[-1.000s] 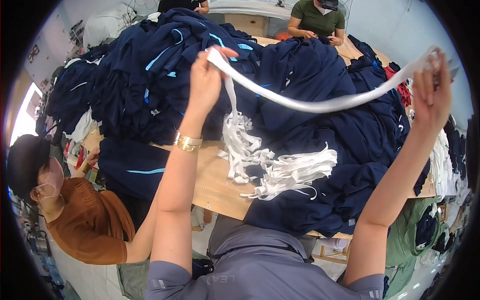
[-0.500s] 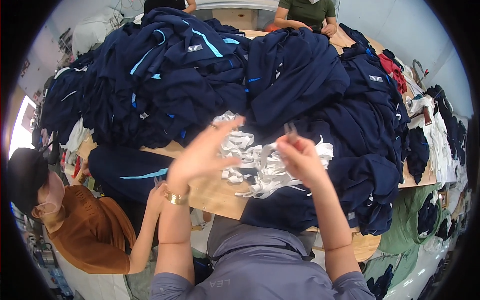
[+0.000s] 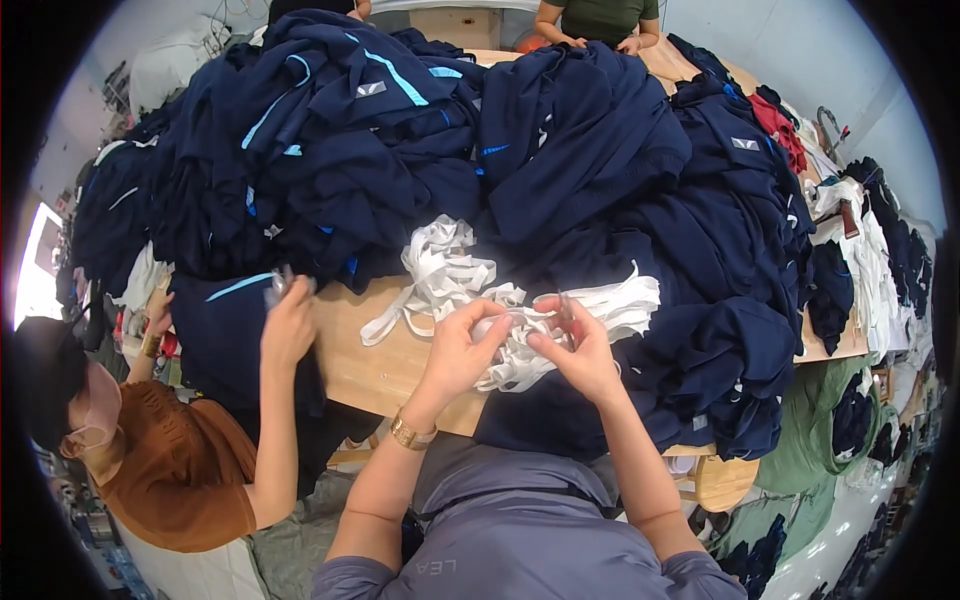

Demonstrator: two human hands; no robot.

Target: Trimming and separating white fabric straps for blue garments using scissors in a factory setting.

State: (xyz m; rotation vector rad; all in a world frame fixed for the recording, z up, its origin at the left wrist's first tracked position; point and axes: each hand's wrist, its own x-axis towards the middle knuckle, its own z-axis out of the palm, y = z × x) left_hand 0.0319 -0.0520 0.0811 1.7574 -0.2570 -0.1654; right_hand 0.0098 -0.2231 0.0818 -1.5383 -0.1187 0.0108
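The left hand (image 3: 462, 345) and the right hand (image 3: 578, 350) are close together, right over the heap of white strips (image 3: 530, 325). The heap lies on the wooden counter (image 3: 375, 365), just in front of the person. The left hand pinches a bit of white strip with its thumb and fingers. The right hand pinches the strip too, with its fingers curled around it. The two hands almost touch, and the strip runs between them. The rest of the heap spreads out under and behind the hands. One part of it piles up higher, further back and to the left. A loose end trails off to the left across the bare wood.

A gold bracelet (image 3: 411, 433) sits on the left wrist.

Big piles of dark blue clothes (image 3: 420, 130) cover most of the counter behind the strips. Some have light blue stripes. More dark blue clothes (image 3: 700, 370) lie just to the right of the right hand.

On the left, another person in a brown top (image 3: 180, 470) reaches up. That person's hand (image 3: 288, 325) rests on a dark blue garment (image 3: 225, 330) at the edge of the counter. At the far end, a person in a green top (image 3: 600, 15) is at the counter too.
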